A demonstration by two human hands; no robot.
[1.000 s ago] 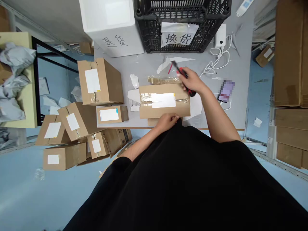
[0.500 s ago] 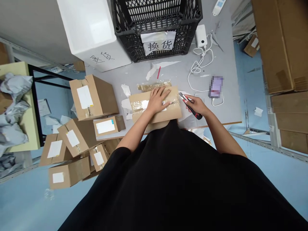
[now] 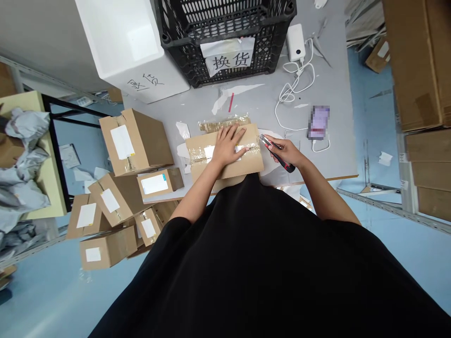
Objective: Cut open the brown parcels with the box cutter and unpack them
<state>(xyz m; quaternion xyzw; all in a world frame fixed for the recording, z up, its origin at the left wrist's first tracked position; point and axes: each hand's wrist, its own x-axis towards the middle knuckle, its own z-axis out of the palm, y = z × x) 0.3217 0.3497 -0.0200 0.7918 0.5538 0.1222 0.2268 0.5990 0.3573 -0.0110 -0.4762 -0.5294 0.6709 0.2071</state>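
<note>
A taped cardboard box (image 3: 252, 162) lies at the table's near edge, against my black shirt. Flat on its top rests my left hand (image 3: 227, 148), fingers spread, partly covering a white label. My right hand (image 3: 284, 152) is closed around a red and black box cutter (image 3: 280, 158). The cutter's blade end points up and left, at the right end of the box; whether it touches the cardboard I cannot tell. Beyond the box lies a strip of brown packing tape (image 3: 223, 123).
A black plastic crate (image 3: 229, 37) and a white bin (image 3: 148, 77) stand at the back. Several cardboard boxes (image 3: 150, 141) are stacked at left. A phone (image 3: 319, 123), a white cable and a white power bank (image 3: 296, 43) lie at right. Paper scraps (image 3: 183, 130) dot the grey table.
The view has shifted slightly. My right hand has brought the box cutter a little closer to the box's right end. My left hand stays flat on the box.
</note>
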